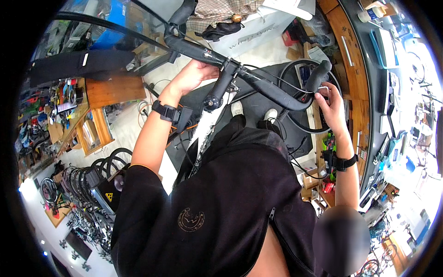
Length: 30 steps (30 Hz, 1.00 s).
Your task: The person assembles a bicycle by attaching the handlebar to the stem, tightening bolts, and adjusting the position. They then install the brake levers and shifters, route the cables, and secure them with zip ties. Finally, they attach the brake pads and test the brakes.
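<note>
A black drop handlebar (272, 87) crosses in front of me, clamped by a black stem (224, 83) on a bicycle with a white frame tube (201, 134). My left hand (196, 75) reaches to the bar just left of the stem. Its fingers are curled together and partly covered by the bar, so what they grip is hidden. On the other side, my right hand (331, 105) is closed by the right brake hood (318, 77). Between its thumb and fingers shows a thin pale piece, like a wire or slim tool, too small to name.
A wooden workbench with drawers (348, 51) runs along the right. Under the bike lies a dark mat (258, 101). A white printed box (254, 37) stands beyond the bar. Tool-filled shelves (50, 111) and a row of wheels (83, 180) line the left.
</note>
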Each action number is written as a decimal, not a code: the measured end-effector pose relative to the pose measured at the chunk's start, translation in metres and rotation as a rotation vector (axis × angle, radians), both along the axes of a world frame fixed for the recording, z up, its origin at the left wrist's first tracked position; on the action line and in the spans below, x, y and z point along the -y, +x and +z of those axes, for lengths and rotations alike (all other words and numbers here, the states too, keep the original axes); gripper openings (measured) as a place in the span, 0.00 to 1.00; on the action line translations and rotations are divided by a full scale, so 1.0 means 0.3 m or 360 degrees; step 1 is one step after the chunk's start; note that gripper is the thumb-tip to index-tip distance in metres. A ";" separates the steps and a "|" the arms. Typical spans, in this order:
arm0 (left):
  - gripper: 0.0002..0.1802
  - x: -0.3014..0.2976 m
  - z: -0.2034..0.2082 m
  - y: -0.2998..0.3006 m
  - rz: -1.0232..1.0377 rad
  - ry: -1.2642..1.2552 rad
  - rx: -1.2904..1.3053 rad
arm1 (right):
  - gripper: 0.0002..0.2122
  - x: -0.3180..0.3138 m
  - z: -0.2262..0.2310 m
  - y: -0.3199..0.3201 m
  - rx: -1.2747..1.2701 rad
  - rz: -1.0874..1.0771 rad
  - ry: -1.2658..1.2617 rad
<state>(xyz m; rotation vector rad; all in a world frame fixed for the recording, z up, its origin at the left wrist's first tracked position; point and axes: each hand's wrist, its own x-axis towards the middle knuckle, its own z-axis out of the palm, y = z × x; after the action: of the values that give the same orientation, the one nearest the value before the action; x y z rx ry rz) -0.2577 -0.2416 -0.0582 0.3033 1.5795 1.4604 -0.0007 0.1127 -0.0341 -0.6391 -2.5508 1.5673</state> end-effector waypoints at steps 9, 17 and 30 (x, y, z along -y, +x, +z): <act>0.18 0.070 -0.104 -0.019 -0.0309 -0.0111 0.0030 | 0.21 -0.041 -0.055 -0.092 -0.0022 0.0019 -0.0196; 0.06 0.058 -0.230 0.003 -0.0287 -0.0187 -0.0107 | 0.18 -0.039 -0.015 -0.130 0.0108 0.0039 -0.0069; 0.12 0.244 -0.295 -0.023 0.0098 -0.0566 0.0139 | 0.17 -0.057 -0.034 -0.111 0.0072 0.0119 -0.0019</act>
<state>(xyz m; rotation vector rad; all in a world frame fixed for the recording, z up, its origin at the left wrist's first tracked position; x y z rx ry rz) -0.2646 -0.3147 -0.1468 -0.0157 1.7515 1.1915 -0.0341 0.1298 -0.0442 -0.5937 -2.6294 1.6104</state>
